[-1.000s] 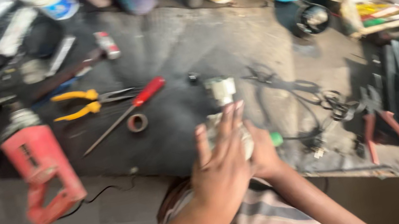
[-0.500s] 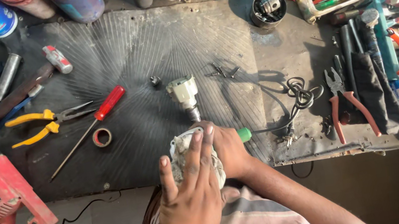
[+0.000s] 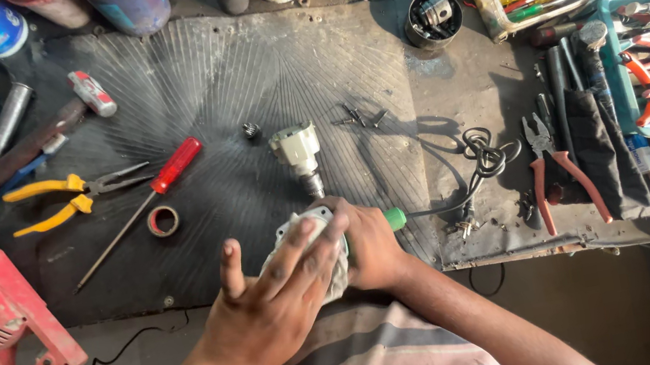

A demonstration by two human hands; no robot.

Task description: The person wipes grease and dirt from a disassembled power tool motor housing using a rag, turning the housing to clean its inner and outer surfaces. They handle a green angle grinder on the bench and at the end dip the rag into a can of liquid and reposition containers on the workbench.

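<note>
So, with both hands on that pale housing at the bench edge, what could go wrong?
The pale housing sits at the bench edge; if the left hand or right hand slips, it may drop. The small screws lie loose nearby and could be knocked away or lost.

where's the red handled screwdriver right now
In the head view the red-handled screwdriver lies on the dark mat left of centre, angled, between the yellow-handled pliers and the small tape roll, up-left of the left hand.
</note>
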